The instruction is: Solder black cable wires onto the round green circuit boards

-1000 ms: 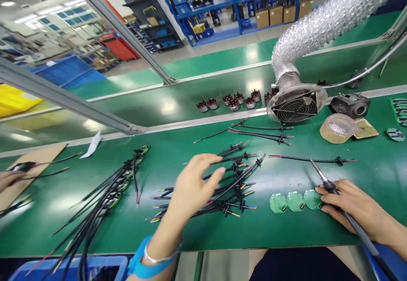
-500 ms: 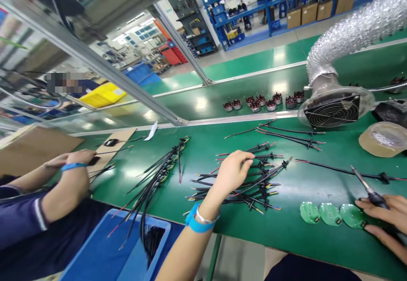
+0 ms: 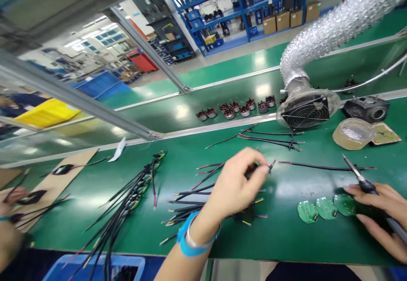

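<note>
Slim black cables with coloured ends [image 3: 193, 193] lay left to right on the glossy green counter [image 3: 273, 238], beneath and left of the nearer left hand [image 3: 238, 183]. Its fingers curled close together, hiding the cables' middles; whether they pinched one could not be told. The right hand [image 3: 381, 202], wrist cut off, gripped a dark-handled soldering iron [image 3: 367, 187] beside round green circuit boards [image 3: 324, 208].

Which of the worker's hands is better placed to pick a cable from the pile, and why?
Probably the left hand: it is over the cable pile, thumb and fingers curled. The right hand is farther off, by the green circuit boards, and holds a soldering iron.
</note>
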`<state>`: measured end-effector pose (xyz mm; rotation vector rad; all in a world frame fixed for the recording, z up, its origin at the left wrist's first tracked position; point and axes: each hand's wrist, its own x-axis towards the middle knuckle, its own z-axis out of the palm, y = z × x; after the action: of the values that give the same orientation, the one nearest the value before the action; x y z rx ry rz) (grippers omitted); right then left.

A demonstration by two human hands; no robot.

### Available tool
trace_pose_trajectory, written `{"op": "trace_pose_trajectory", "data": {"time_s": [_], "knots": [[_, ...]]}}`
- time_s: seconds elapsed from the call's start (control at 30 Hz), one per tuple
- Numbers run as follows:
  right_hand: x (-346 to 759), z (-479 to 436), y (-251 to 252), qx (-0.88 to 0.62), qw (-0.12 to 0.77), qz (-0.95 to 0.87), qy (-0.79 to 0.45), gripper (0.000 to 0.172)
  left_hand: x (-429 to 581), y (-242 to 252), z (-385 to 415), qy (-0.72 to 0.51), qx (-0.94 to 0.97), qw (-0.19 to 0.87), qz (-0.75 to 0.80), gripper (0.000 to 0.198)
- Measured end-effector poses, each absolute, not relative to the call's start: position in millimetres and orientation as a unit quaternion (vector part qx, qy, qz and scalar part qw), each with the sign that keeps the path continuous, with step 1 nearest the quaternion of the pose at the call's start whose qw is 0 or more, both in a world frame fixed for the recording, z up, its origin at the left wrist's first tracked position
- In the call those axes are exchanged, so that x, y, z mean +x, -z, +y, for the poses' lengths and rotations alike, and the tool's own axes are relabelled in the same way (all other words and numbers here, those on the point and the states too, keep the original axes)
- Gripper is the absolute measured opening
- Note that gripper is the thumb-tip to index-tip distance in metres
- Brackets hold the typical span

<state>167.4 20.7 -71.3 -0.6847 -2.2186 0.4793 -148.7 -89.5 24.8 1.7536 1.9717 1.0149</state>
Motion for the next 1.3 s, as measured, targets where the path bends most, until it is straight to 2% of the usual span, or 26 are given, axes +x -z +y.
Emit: {"op": "trace_pose_trajectory", "data": {"time_s": [0.03,0.1,0.23,0.37,0.47,0.57,0.67,0.9,1.1,1.17,1.3], "knots": [[163.0,14.5,66.0,-0.250,0.369,-0.872,-0.203,0.030,-134.4,-29.8,-91.5,-0.359,0.625,0.206,0.662,0.006],[145.9,-0.9,57.2,-0.267,0.410,-0.832,-0.262,0.041,-106.4,-29.8,-90.2,-0.355,0.631,0.316,0.613,0.006],[103.2,-25.5,52.0,-0.287,0.471,-0.759,-0.346,0.030,-73.8,-3.0,-78.2,-0.376,0.515,0.510,0.578,0.011],[91.8,-29.9,57.7,-0.299,0.453,-0.760,-0.357,0.025,-70.6,19.4,-77.4,-0.431,0.387,0.574,0.578,0.019],[107.9,-21.0,62.7,-0.279,0.410,-0.798,-0.342,0.023,-71.2,25.5,-82.6,-0.427,0.406,0.544,0.598,0.013],[133.2,-4.8,70.0,-0.221,0.313,-0.879,-0.285,0.034,-72.2,29.0,-86.2,-0.356,0.503,0.451,0.645,0.002],[148.4,7.8,81.0,-0.195,0.250,-0.927,-0.202,0.040,-74.7,31.9,-85.1,-0.303,0.583,0.359,0.663,0.007],[136.1,7.3,86.4,-0.234,0.294,-0.908,-0.186,0.037,-76.1,42.5,-73.2,-0.276,0.624,0.255,0.685,0.008],[141.6,-4.9,63.5,-0.269,0.376,-0.855,-0.234,0.053,-73.7,57.1,-77.8,-0.259,0.647,0.215,0.684,0.008],[143.4,-9.3,59.3,-0.296,0.395,-0.831,-0.255,0.046,-73.8,58.9,-79.3,-0.273,0.637,0.217,0.687,0.009],[143.7,-13.1,60.6,-0.344,0.389,-0.803,-0.293,0.023,-74.1,60.5,-79.6,-0.282,0.637,0.213,0.685,0.009]]}}
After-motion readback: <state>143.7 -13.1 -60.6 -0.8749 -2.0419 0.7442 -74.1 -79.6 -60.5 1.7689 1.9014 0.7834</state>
